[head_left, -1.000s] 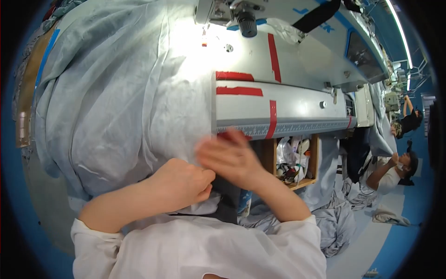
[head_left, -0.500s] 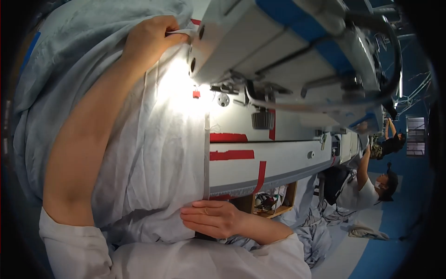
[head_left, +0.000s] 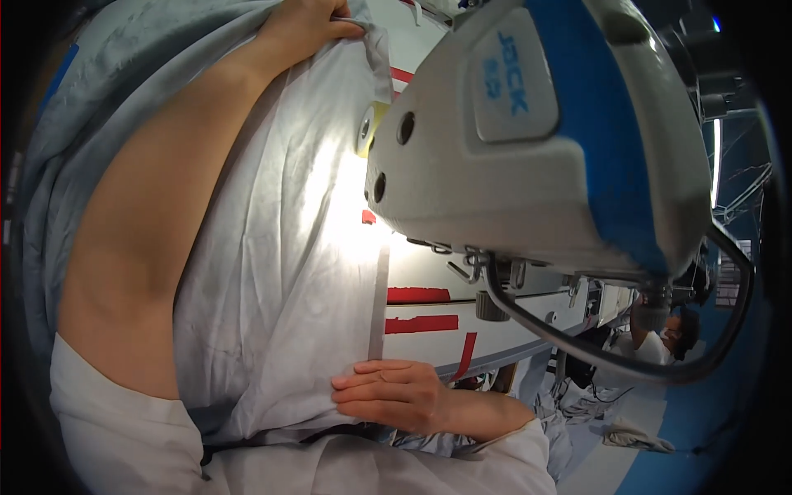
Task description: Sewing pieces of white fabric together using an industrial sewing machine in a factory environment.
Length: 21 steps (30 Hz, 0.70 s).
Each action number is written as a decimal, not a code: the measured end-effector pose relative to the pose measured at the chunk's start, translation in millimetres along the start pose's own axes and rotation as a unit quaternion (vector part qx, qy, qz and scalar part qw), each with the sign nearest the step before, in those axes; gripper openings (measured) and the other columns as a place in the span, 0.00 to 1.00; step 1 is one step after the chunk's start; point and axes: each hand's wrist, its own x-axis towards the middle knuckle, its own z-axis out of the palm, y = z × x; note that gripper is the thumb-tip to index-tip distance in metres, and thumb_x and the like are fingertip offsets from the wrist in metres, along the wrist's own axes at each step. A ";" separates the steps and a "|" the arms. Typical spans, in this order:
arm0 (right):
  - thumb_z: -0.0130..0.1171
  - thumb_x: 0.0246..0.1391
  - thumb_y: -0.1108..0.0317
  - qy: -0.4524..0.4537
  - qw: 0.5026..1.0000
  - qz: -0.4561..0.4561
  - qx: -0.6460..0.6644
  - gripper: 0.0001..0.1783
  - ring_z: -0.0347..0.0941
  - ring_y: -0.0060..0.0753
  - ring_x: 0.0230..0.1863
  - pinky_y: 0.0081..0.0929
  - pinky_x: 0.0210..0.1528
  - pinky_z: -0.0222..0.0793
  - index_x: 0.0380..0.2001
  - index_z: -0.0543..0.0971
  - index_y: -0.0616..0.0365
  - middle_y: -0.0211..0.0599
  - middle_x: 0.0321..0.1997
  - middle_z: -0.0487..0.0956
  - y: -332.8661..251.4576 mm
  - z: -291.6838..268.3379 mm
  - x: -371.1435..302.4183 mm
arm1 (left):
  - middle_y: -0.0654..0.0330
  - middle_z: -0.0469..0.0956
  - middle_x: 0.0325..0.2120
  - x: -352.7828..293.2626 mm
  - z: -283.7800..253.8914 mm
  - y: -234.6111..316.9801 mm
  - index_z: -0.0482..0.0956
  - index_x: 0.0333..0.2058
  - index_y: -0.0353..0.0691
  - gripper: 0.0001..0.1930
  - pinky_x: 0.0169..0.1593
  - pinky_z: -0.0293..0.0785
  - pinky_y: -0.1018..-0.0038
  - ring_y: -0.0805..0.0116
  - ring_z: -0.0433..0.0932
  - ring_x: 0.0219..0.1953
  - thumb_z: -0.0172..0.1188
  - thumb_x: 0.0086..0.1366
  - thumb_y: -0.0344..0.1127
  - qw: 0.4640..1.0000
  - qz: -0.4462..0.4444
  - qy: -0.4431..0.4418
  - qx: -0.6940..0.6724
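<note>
A wide length of pale grey fabric (head_left: 264,280) lies across the sewing table, its straight hemmed edge running along the needle area. My left hand (head_left: 307,29) is at the far end, closed with a pinch on the fabric's edge. At the near end, my right hand (head_left: 394,396) holds the same edge, its fingers together on top and its thumb hidden. Between my hands stands the white and blue head of a sewing machine (head_left: 462,169), its lamp lighting the cloth brightly. The needle and presser foot are hidden behind the machine head and glare.
Red tape strips (head_left: 421,324) mark the white table (head_left: 412,351). A thick dark curved tube (head_left: 610,363) loops out from the machine. More fabric is bunched at the far left. At the right, a co-worker (head_left: 672,334) sits beyond, and a crumpled cloth (head_left: 635,437) lies on the floor.
The fabric's far edge has been drawn farther away and to the right by my left hand. My right hand stays on the near edge. The view has shifted, with the machine head appearing lower.
</note>
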 end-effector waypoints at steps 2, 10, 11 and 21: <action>0.56 0.51 0.73 -0.011 1.000 0.020 0.014 0.06 0.79 0.32 0.46 0.31 0.50 0.75 0.32 0.81 0.58 0.35 0.38 0.82 5.0 -6.3 6.3 | 0.50 0.81 0.27 10.8 0.7 -7.0 0.81 0.28 0.39 0.17 0.38 0.74 0.63 0.54 0.80 0.32 0.66 0.52 0.49 1.000 0.001 0.006 0.000; 0.59 0.49 0.70 -0.007 0.999 0.023 -0.042 0.05 0.79 0.29 0.45 0.30 0.48 0.76 0.30 0.81 0.56 0.33 0.39 0.83 22.1 -29.6 30.6 | 0.51 0.81 0.31 49.5 2.6 -30.8 0.82 0.32 0.41 0.19 0.41 0.74 0.63 0.54 0.80 0.36 0.65 0.53 0.52 0.999 -0.039 -0.016 0.025; 0.59 0.49 0.70 -0.007 0.999 0.016 -0.040 0.05 0.79 0.29 0.45 0.30 0.48 0.76 0.30 0.81 0.56 0.33 0.39 0.83 25.3 -32.8 33.5 | 0.51 0.82 0.31 51.7 2.4 -34.4 0.82 0.33 0.41 0.19 0.42 0.74 0.63 0.54 0.80 0.36 0.64 0.54 0.52 0.999 -0.029 -0.012 0.032; 0.60 0.43 0.72 0.006 0.996 0.081 -0.030 0.09 0.78 0.33 0.48 0.40 0.55 0.70 0.32 0.80 0.55 0.30 0.39 0.82 40.1 -40.9 39.8 | 0.41 0.51 0.65 -44.8 -59.6 -1.6 0.50 0.63 0.26 0.46 0.68 0.46 0.69 0.53 0.50 0.68 0.53 0.61 0.61 0.976 -0.039 -0.194 -0.094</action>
